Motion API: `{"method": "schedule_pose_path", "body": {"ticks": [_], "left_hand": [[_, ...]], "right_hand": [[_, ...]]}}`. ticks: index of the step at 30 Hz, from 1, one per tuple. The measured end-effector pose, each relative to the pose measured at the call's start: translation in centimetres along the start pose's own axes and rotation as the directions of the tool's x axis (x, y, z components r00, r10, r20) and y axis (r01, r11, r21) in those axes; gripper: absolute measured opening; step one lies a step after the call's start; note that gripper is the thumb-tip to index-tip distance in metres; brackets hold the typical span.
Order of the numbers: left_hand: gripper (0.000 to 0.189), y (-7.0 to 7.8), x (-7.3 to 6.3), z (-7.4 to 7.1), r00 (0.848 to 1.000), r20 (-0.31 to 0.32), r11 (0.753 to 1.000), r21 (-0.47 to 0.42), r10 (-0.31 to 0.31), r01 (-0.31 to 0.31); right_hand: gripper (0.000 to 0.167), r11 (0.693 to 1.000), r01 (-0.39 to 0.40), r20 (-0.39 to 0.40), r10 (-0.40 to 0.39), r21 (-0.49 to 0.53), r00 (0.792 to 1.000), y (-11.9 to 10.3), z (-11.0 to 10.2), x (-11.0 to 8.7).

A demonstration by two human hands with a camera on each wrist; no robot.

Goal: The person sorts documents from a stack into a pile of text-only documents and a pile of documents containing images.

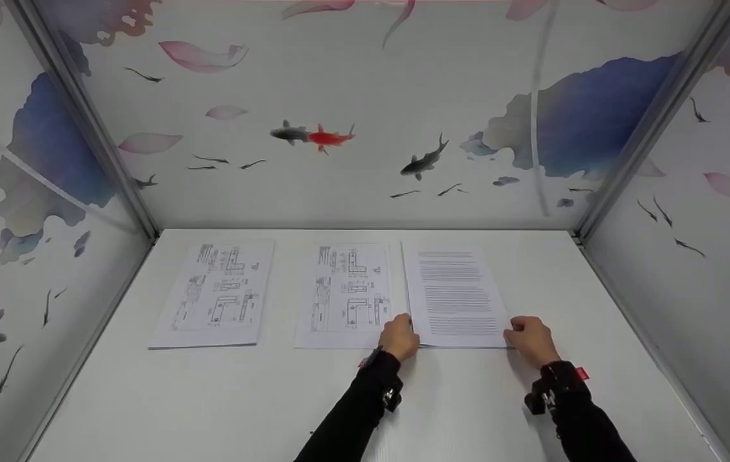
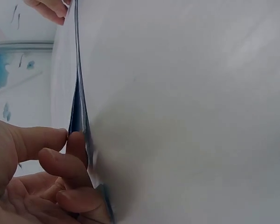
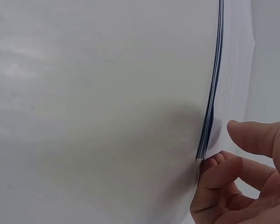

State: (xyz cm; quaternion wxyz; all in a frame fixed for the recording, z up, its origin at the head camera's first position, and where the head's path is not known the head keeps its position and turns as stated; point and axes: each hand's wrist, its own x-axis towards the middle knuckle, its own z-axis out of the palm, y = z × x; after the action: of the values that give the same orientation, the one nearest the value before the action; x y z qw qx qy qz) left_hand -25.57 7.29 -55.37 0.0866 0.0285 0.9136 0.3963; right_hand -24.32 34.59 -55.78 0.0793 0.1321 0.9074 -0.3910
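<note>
A stack of printed text sheets (image 1: 454, 289) lies on the white table, with a hand at each near corner. My left hand (image 1: 399, 337) pinches upper sheets at the near left corner. In the left wrist view its thumb and index finger (image 2: 77, 144) meet at the stack's edge, where the layers part and a dark blue gap shows. My right hand (image 1: 531, 340) is at the near right corner. In the right wrist view the thumb (image 3: 252, 135) stands just off the paper, while bent fingers (image 3: 219, 179) touch the corner from below.
Left of the text stack, close beside it, lies a sheet with technical drawings (image 1: 345, 289). Farther left is a similar stack of drawings (image 1: 214, 295). Panels painted with fish and petals (image 1: 339, 115) enclose the table (image 1: 210, 398) at the back and both sides.
</note>
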Motion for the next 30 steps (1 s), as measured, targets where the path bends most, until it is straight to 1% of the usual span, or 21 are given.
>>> {"method": "schedule_pose_path", "body": {"ticks": [4,7,11,15,19,22,27,30], "left_hand": [[0.02,0.0,0.0,0.2,1.0,-0.005,0.996,0.091,0.024,-0.024],[0.017,0.0,0.0,0.4,0.998,-0.008,0.987,0.146,0.062,-0.06],[0.013,0.0,-0.1,0.6,0.995,0.009,0.98,0.177,0.095,-0.095],[0.012,0.1,-0.3,0.6,0.993,0.057,0.973,0.198,0.106,-0.116],[0.013,0.2,-0.4,0.4,0.987,0.095,0.963,0.228,0.126,-0.145],[0.015,0.1,-0.4,0.1,0.986,0.105,0.961,0.234,0.127,-0.148],[0.021,-0.2,-0.2,-0.3,0.985,0.128,0.963,0.231,0.114,-0.141],[0.022,-0.4,0.0,-0.5,0.985,0.13,0.967,0.213,0.11,-0.137]], "right_hand": [[0.054,1.0,-0.005,-0.006,0.005,-0.008,1.0,-0.1,0.0,0.0],[0.053,1.0,-0.002,-0.019,0.002,-0.014,1.0,-0.1,0.0,0.1],[0.053,1.0,-0.006,-0.027,0.005,-0.017,1.0,-0.2,0.0,0.1],[0.053,1.0,-0.016,-0.029,0.015,-0.019,0.999,-0.3,0.1,-0.1],[0.054,0.999,-0.005,-0.037,0.003,-0.041,0.999,-0.3,0.0,-0.2],[0.054,0.999,0.0,-0.042,-0.002,-0.048,0.999,-0.4,0.0,-0.3],[0.055,0.999,-0.023,-0.034,0.022,-0.041,0.999,-0.3,0.0,-0.3],[0.056,0.999,-0.029,-0.027,0.028,-0.038,0.999,-0.3,0.1,-0.2]]}}
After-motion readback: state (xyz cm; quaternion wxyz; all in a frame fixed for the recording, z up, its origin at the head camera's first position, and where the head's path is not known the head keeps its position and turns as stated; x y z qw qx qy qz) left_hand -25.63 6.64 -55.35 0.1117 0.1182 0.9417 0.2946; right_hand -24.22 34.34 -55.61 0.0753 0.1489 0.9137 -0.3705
